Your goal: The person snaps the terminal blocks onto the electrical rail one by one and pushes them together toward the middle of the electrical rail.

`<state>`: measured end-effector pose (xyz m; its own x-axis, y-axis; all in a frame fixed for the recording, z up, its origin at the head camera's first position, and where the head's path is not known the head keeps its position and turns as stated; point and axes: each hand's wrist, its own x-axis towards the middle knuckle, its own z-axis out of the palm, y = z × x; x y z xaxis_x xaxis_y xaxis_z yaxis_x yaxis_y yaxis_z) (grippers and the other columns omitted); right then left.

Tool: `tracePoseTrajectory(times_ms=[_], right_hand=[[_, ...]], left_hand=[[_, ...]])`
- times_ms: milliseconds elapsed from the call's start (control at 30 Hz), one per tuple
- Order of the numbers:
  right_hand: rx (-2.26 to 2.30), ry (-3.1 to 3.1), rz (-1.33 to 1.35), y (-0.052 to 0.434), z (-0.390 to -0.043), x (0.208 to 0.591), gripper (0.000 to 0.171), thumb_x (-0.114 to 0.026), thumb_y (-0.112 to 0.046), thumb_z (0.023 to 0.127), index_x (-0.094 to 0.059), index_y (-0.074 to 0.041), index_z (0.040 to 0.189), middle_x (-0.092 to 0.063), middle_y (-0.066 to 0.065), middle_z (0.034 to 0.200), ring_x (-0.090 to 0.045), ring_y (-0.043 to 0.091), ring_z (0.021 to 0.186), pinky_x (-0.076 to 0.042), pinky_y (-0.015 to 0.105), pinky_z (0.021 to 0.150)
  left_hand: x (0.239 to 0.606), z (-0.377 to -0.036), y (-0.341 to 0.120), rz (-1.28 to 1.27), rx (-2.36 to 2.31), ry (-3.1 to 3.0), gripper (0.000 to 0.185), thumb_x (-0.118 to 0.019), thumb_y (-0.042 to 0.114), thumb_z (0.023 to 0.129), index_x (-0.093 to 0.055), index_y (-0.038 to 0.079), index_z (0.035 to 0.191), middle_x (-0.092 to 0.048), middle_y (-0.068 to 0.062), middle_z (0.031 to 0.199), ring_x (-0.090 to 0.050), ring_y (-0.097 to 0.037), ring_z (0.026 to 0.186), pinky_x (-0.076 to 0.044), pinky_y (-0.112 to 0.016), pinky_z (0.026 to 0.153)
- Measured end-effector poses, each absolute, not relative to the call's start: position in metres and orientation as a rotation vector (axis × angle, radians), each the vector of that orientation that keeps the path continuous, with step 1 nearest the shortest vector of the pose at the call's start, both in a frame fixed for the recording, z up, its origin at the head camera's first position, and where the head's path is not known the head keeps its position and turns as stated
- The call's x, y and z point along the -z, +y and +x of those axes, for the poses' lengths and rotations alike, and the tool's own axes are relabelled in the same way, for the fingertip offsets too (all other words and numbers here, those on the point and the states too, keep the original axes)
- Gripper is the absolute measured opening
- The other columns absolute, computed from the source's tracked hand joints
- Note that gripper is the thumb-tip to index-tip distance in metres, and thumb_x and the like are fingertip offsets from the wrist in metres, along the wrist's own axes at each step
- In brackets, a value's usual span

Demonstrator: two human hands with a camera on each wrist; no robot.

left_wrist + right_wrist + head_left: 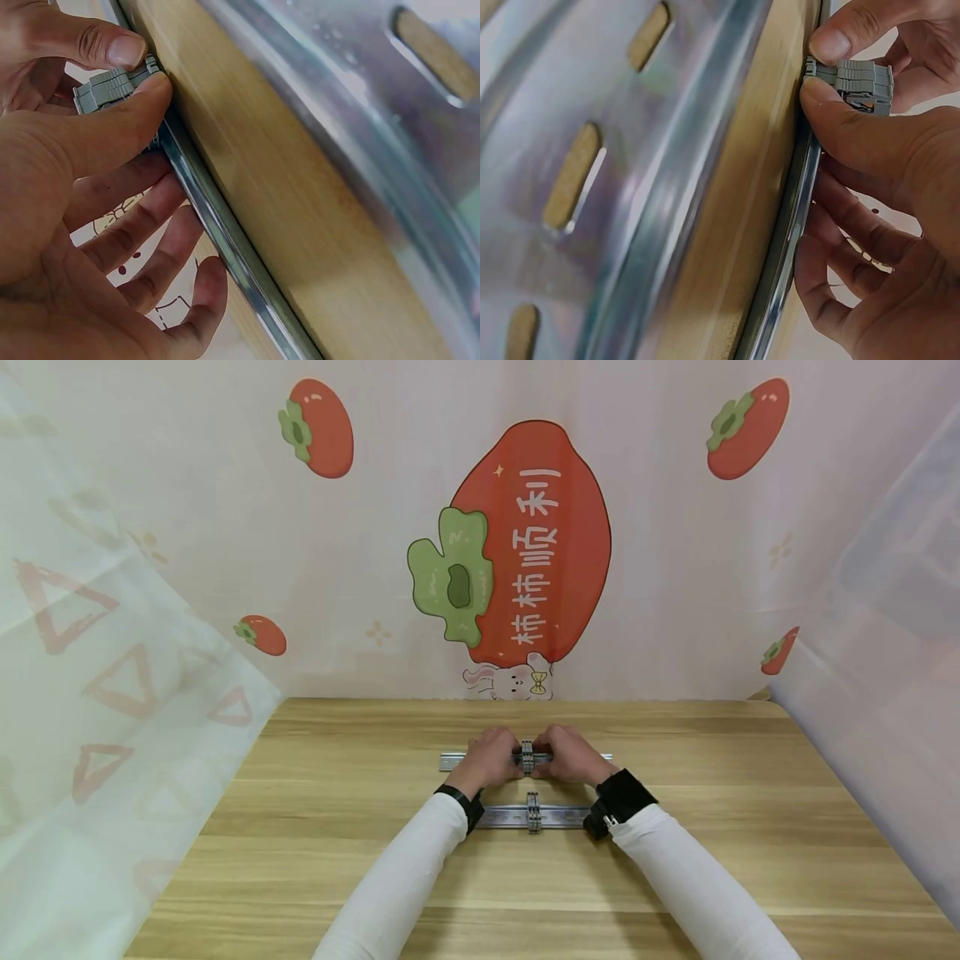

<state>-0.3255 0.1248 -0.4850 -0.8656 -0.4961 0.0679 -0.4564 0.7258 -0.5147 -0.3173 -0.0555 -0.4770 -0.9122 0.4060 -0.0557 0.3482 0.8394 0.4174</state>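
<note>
Two slotted metal DIN rails lie across the wooden table, one behind the other. On the far rail (452, 762) sits a small stack of grey terminal blocks (527, 758). My left hand (492, 755) pinches the stack from its left side, and my right hand (567, 753) pinches it from the right. In the left wrist view, both thumbs press near the foot of the blocks (106, 88), close to the rail's edge; the other fingertips are partly hidden behind. A second group of terminal blocks (533, 812) stands on the near rail (562, 816), untouched by the fingers.
The near rail lies under and between my wrists, its ends partly covered by the wrist cameras. Wooden tabletop (337, 860) surrounds both rails. A printed cloth (652, 568) hangs behind the table, with pale sheets at both sides.
</note>
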Motion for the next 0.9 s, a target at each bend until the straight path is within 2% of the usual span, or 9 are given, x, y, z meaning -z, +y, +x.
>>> tracePoseTrajectory(times_ms=[267, 667, 900], right_hand=[[0.807, 2.858, -0.791, 0.1231, -0.3252, 0.4847, 0.026, -0.090, -0.011, 0.078, -0.077, -0.003, 0.098, -0.069, 0.002, 0.090, -0.060, 0.016, 0.082, -0.053, 0.040, 0.082], [0.807, 2.859, -0.772, 0.1221, -0.3230, 0.4837, 0.026, -0.089, -0.011, 0.078, -0.077, -0.002, 0.099, -0.070, 0.004, 0.093, -0.061, 0.018, 0.085, -0.052, 0.042, 0.085], [0.798, 2.866, -0.791, 0.1230, -0.3237, 0.4853, 0.028, -0.089, -0.010, 0.078, -0.076, 0.000, 0.100, -0.069, 0.005, 0.093, -0.061, 0.019, 0.086, -0.052, 0.042, 0.084]], left_hand=[[0.4729, -0.3133, -0.0528, 0.588, -0.503, 2.906, 0.019, -0.085, 0.021, 0.085, -0.070, 0.011, 0.081, -0.062, -0.003, 0.101, -0.052, -0.023, 0.092, -0.046, -0.054, 0.085], [0.4740, -0.3125, -0.0511, 0.594, -0.446, 2.913, 0.017, -0.083, 0.021, 0.087, -0.070, 0.011, 0.086, -0.060, -0.002, 0.100, -0.054, -0.026, 0.096, -0.046, -0.060, 0.090], [0.4744, -0.3128, -0.0512, 0.607, -0.419, 2.912, 0.016, -0.083, 0.022, 0.087, -0.072, 0.011, 0.090, -0.060, -0.003, 0.101, -0.054, -0.026, 0.097, -0.047, -0.058, 0.090]])
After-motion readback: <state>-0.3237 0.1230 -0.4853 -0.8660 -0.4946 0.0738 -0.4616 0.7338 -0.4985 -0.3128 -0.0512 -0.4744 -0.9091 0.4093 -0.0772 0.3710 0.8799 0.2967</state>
